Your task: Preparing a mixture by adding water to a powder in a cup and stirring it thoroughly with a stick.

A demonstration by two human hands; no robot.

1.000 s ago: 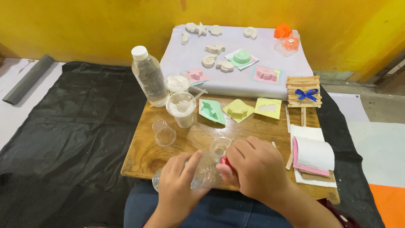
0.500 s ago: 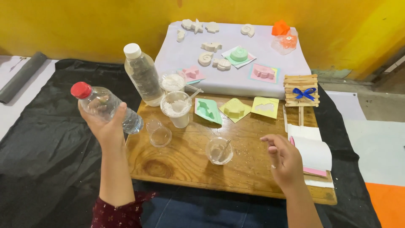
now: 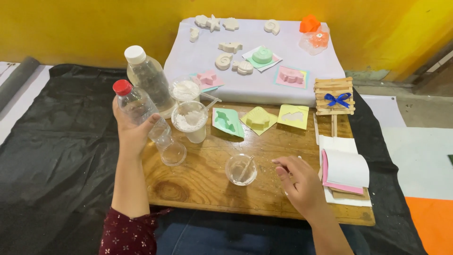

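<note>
My left hand (image 3: 130, 130) grips a small clear plastic bottle with a red cap (image 3: 139, 111), held upright and slightly tilted over the left edge of the wooden board (image 3: 207, 182). Its base hangs just above an empty clear cup (image 3: 172, 152). My right hand (image 3: 297, 184) hovers over the board with fingers loosely apart, holding nothing, just right of a small clear cup (image 3: 241, 169) with a stick leaning in it. A cup of white powder (image 3: 190, 121) stands behind.
A larger white-capped bottle (image 3: 149, 78) and a second powder cup (image 3: 184, 89) stand at the back left. Coloured moulds (image 3: 258, 119) lie mid-board. White cast shapes (image 3: 230, 46) rest on a pale sheet. A craft-stick bundle with blue bow (image 3: 334, 96) and a notepad (image 3: 345, 171) are right.
The red-capped bottle went from both hands at the near edge up to the left hand, then swung back right toward the board. My right hand let go and hovers open.
</note>
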